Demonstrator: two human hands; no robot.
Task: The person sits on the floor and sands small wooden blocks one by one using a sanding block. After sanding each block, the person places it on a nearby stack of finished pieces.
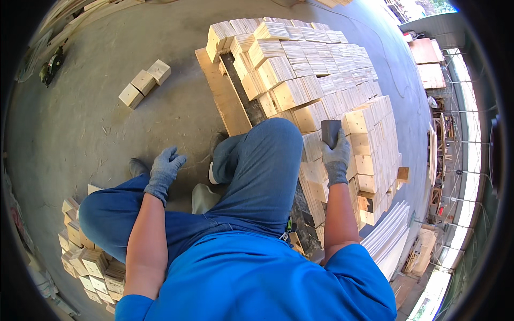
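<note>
My right hand (337, 156), in a grey knit glove, grips a dark grey rectangular block (331, 131). It holds this block against the stacked plywood blocks (308, 88), beside a gap in their top rows. The stacks show layered edges and pale faces with small dark marks. My left hand (167, 167), gloved the same way, hangs above the floor between my knees. Its fingers are loosely bent and apart, and nothing shows in them.
Under the stacks lies a wooden pallet (227, 101). Three loose blocks (143, 82) sit on the concrete floor at the left. Another block pile (95, 262) stands by my left knee. White sheets (386, 232) lean at the right. A dark tool (52, 66) rests far left.
</note>
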